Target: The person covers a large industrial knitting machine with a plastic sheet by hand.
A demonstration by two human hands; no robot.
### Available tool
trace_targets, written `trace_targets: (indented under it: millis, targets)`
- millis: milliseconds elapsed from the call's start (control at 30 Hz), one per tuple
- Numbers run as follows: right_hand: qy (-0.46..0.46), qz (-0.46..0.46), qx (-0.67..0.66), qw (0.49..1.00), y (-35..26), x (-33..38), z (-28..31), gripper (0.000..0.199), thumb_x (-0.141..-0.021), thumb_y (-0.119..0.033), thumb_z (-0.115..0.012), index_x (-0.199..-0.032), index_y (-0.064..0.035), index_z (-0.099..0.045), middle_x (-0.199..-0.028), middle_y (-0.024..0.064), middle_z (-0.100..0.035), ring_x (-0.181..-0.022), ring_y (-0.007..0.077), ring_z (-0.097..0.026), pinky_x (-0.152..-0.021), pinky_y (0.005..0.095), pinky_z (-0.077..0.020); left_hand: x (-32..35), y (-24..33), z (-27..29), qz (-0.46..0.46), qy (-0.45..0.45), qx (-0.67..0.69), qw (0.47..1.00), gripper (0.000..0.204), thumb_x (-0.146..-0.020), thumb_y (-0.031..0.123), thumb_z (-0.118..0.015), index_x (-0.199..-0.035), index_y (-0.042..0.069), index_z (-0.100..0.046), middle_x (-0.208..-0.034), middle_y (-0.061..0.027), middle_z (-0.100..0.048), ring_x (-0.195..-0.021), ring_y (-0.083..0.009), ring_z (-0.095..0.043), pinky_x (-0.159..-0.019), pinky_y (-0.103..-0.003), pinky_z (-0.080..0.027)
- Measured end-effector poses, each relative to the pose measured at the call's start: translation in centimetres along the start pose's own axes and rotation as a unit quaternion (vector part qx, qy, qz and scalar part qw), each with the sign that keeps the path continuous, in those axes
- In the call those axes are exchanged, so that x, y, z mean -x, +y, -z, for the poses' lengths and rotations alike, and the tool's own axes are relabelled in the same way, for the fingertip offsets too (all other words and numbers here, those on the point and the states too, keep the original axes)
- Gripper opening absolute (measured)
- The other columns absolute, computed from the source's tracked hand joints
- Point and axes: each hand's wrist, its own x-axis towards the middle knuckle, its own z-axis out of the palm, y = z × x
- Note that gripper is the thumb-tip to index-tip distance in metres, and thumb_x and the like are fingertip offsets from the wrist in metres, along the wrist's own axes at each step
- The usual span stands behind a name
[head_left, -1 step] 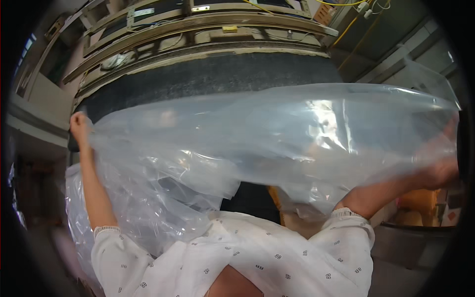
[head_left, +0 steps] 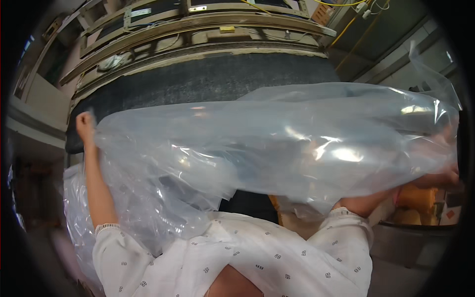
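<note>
Clear plastic film (head_left: pixel 222 126) spans the dark bench (head_left: pixel 208 72), its right half slackening into a fold

At the left, the left hand (head_left: pixel 85 124) is clenched at the film's upper left corner, apparently gripping its edge; it has shifted slightly to the right. Below it, a loose, crumpled part of the film hangs beside the forearm and spreads toward the person's shirt (head_left: pixel 232 252), much as it did a moment ago.

Across the middle, the film lies between the person and the far metal frame (head_left: pixel 198 22), over the near part of the bench. Its long axis runs left to right, roughly in line with the bench's far edge, with the right end slightly higher in view. The short ends face the two hands.

Toward the right, the smooth, swelling surface has sunk: a second layer now shows behind the upper edge, and the bright glints have broken up and spread. The film also covers more of the right forearm. I judge that this side is less evenly spread than the left.

At the far right, a thin flap stands up. The right hand (head_left: pixel 449 175) is partly behind the film, near the dark rim of the view; whether its fingers grasp the film, I cannot tell.
</note>
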Motion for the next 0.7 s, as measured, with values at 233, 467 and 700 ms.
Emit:
trace_targets:
  millis: [233,467,700]
  targets:
    - [-0.29,-0.089,0.211,0.929,18.3,8.3,-3.3,0.054,-0.093,-0.034,-0.03,-0.138,-0.0048,-0.024,-0.144,0.013,-0.021,-0.134,0.0267,-0.015,-0.108,0.0382,-0.0089,-2.1,-7.5,1.2,-0.04,-0.073,-0.059,0.995,0.02,-0.086,0.018,-0.052,-0.096,0.001,-0.056,-0.092,-0.0085,-0.06,-0.084,-0.0184,-0.055,-0.08,-0.029,-0.043]
    - [-0.441,-0.201,0.364,0.795,19.0,6.5,-5.2,0.048,-0.086,-0.049,-0.038,-0.124,-0.0205,-0.045,-0.128,0.0174,-0.044,-0.119,0.0308,-0.041,-0.099,0.0414,-0.0286,-4.8,-16.1,12.5,0.077,-0.11,-0.325,0.936,0.029,-0.088,0.03,-0.045,-0.098,0.004,-0.053,-0.095,-0.0162,-0.059,-0.089,-0.0317,-0.056,-0.077,-0.036,-0.042]
    - [-0.413,-0.286,0.344,0.793,22.6,5.9,-6.8,0.072,-0.083,-0.058,-0.036,-0.13,-0.0034,-0.037,-0.124,0.0199,-0.047,-0.12,0.0343,-0.039,-0.098,0.0359,-0.031,-6.4,-10.7,4.8,0.11,-0.036,-0.257,0.959,0.032,-0.088,0.032,-0.046,-0.103,0.005,-0.056,-0.098,-0.0154,-0.059,-0.09,-0.0295,-0.056,-0.081,-0.035,-0.042]
